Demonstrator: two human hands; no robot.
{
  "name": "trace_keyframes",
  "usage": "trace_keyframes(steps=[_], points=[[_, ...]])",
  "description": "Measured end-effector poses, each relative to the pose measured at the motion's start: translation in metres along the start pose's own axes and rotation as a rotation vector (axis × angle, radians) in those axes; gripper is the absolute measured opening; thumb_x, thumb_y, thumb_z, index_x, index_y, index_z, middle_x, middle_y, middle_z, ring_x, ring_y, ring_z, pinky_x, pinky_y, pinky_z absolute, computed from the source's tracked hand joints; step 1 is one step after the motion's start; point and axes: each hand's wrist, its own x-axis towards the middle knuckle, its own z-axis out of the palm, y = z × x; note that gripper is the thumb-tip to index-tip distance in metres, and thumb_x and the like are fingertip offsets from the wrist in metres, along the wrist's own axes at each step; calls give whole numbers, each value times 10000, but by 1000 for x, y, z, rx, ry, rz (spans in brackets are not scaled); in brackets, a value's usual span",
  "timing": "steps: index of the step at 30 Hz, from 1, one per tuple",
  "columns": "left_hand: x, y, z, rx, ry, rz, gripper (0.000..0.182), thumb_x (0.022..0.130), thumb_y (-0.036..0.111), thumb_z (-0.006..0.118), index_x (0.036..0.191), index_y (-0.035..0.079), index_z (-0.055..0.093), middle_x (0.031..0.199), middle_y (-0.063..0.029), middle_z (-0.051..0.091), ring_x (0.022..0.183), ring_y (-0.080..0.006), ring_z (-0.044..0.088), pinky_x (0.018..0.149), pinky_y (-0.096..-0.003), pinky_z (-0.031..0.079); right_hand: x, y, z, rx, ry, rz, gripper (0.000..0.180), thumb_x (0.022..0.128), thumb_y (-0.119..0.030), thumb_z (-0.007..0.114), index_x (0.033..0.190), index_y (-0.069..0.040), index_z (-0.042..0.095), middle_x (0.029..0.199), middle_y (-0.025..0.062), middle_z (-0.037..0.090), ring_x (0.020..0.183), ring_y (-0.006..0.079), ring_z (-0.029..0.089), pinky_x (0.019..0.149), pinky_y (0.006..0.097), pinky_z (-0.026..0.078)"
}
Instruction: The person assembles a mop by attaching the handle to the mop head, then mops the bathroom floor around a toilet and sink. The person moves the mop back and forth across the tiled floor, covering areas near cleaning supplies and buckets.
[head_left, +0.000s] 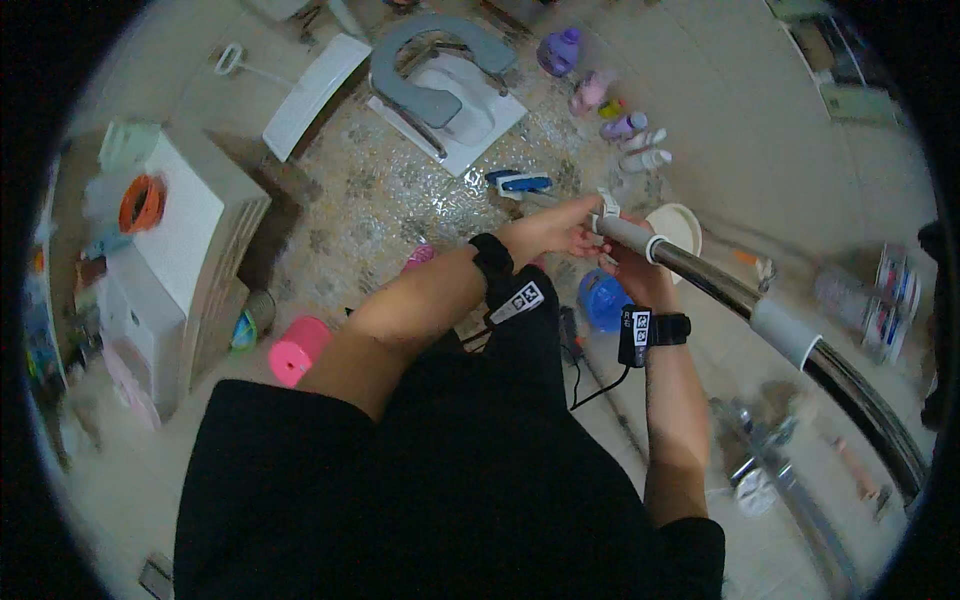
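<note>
My left hand reaches across to the near end of a metal rod with grey-white sleeves, its fingers partly curled. Close by, my right hand is raised beneath the rod, which covers part of it. The fingers of both hands almost meet; whether they grip the rod or a small thing between them cannot be made out. A white clip-like piece sits at the rod's end. Past my left hand, a blue-and-white brush head is over the wet pebble-patterned floor.
A grey padded seat stands over a white squat toilet. Several bottles, one a purple jug, line the right side. A blue basin, a pink roll-shaped container, a white cabinet and a chrome tap surround me.
</note>
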Motion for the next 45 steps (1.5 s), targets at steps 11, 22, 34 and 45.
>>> trace_keyframes(steps=[11,22,34,45], points=[[40,-80,-23,-244,325,-74,217,900,231,404,995,71,518,938,-77,549,843,-249,541,731,-460,462,-65,102,55,74,554,-322,260,889,-260,507,1096,-105,489,861,76,557,711,138,527,562,251,449],[49,-214,-78,-83,373,-216,224,837,226,534,986,58,544,1034,-138,553,977,-306,526,758,-487,450,-221,166,227,-1517,748,-575,178,753,17,547,926,-20,570,819,137,558,763,305,533,687,356,430],[3,-311,-200,1586,-98,590,303,643,113,741,878,12,578,830,-142,623,788,-282,612,659,-369,490,-209,339,16,-282,1069,134,283,870,-343,505,1064,-146,562,881,-9,596,735,126,505,645,268,411],[-26,-297,-275,512,247,66,318,903,331,472,798,35,520,676,-79,532,590,-229,557,528,-370,479,-120,478,58,250,469,186,285,927,-352,429,875,-74,464,598,45,481,457,163,434,449,296,369]])
